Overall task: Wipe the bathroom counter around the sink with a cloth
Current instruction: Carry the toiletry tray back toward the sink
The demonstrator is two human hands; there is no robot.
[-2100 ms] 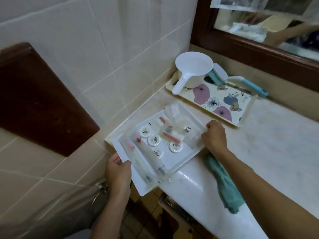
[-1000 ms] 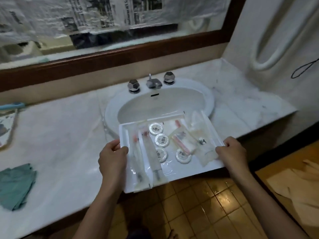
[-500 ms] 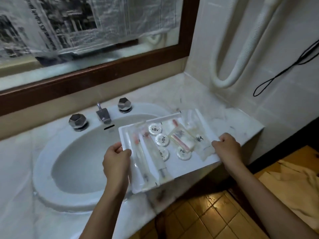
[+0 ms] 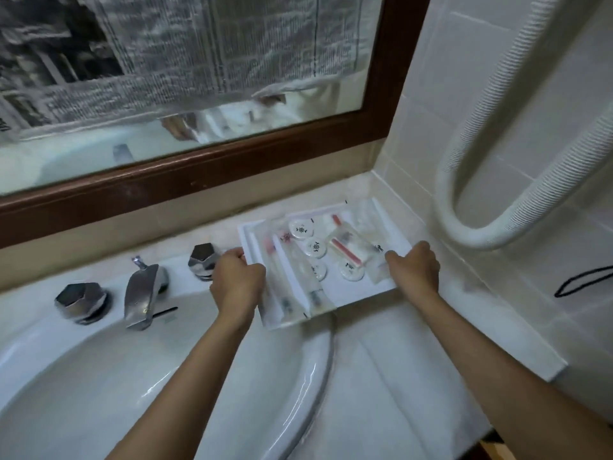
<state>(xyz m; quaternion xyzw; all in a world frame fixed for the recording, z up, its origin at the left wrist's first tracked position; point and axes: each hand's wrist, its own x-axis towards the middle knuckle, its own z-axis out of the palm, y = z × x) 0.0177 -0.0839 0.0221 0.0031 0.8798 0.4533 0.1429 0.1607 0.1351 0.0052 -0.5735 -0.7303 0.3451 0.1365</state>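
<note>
A white amenity tray with wrapped toothbrushes and several round white caps lies at the counter's back right corner, between the sink and the tiled side wall. My left hand grips the tray's left edge. My right hand grips its right edge. The marble counter runs right of the white sink. No cloth is in view.
The chrome faucet and two faceted knobs stand at the sink's back rim. A wood-framed mirror runs behind. A white ribbed hose loops on the right wall above the tray. A black cord hangs further right.
Both hands carried the tray from the counter's left end, past the sink, to the back right corner. The green cloth stayed at the left and has left the view.
</note>
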